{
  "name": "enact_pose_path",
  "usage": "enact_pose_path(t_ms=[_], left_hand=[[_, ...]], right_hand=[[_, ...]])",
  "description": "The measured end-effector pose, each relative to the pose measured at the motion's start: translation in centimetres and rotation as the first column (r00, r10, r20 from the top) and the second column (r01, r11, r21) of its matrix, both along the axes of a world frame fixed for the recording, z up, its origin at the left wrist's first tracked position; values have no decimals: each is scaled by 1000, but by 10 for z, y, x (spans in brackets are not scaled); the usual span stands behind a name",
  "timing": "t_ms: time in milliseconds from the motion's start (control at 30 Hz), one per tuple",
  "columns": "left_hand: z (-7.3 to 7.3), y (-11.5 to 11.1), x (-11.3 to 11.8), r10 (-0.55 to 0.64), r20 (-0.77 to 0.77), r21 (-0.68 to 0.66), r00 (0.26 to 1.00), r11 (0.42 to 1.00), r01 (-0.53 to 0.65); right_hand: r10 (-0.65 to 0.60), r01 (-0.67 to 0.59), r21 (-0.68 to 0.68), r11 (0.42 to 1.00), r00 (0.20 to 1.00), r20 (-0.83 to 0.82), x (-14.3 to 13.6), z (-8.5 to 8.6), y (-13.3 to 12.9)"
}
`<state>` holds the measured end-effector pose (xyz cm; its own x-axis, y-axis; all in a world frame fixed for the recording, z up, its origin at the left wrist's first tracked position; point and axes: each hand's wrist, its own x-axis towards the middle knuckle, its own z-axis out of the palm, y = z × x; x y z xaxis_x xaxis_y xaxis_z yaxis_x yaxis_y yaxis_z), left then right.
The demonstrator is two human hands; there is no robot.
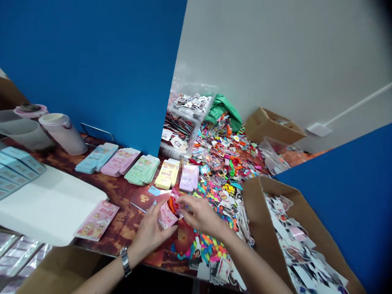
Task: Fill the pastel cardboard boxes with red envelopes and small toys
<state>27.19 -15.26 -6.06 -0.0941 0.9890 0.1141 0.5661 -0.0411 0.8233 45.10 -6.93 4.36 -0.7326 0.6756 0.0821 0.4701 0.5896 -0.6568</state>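
My left hand (150,230) is wrapped round a small pink printed box (165,217), held tilted above the table. Out of its open top stick an orange piece (173,205) and thin pink cords (174,193). The fingers of my right hand (196,212) are closed at the box's mouth, pinching the pink cords. What lies deeper in the box is hidden. Beyond my hands, flat cartons stand in stacks: blue (97,157), pink (120,161), green (142,169), yellow (167,173) and lilac (188,179).
Small colourful trinkets (226,163) cover the table's right side. A cardboard box (251,204) of paper cutouts stands at right. On the left are a white board (55,204), a pink printed carton (97,220), blue boxes (18,169) and plastic jugs (63,132). Blue panels (92,61) rise behind.
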Motion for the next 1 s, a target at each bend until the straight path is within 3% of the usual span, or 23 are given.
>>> enact_pose_path(t_ms=[67,200,333,400,433,500,533,600,667,733,800,867,933,1000], left_hand=[[0,-2,-3,10,-4,24,1000,1000,-10],[0,-5,-7,38,-29,58,999,998,-37],[2,-6,-7,21,-101,110,995,994,-10],[2,-7,-7,-11,-133,140,991,990,30],[1,-7,-8,-18,-140,148,990,988,39],[0,-6,-12,-6,-138,144,990,989,26],[-1,-5,-14,12,-135,131,991,991,6],[-2,-4,-21,57,-141,98,988,994,-43],[-3,-2,-28,103,-162,80,981,993,-91],[-3,-1,-34,128,-184,68,974,991,-117],[-5,-1,-38,152,-193,52,969,988,-145],[-11,-1,-41,202,-180,35,963,979,-199],[-22,1,-44,247,-156,-9,957,968,-251],[-35,4,-48,258,-129,-10,957,965,-262]], right_hand=[[12,-16,78,997,999,47,-4,-7,-6],[-77,60,221,973,995,69,-5,-11,-13],[-32,-75,276,958,931,364,-7,-11,-19],[22,-104,200,974,927,374,-7,-10,-19],[24,-72,149,986,952,304,-5,-10,-18],[-73,76,-39,996,994,79,0,-10,-11],[-174,164,-191,968,984,-36,4,-11,-7],[-393,245,-539,806,902,-178,10,-13,2],[-520,175,-766,618,822,-232,14,-16,4],[-543,87,-831,550,793,-276,14,-22,-4],[-489,57,-823,565,827,-279,11,-34,-23],[-370,49,-818,574,906,-205,5,-51,-44],[-197,4,-861,508,974,-112,3,-65,-51],[-155,54,-766,640,986,-60,13,-56,-31]])
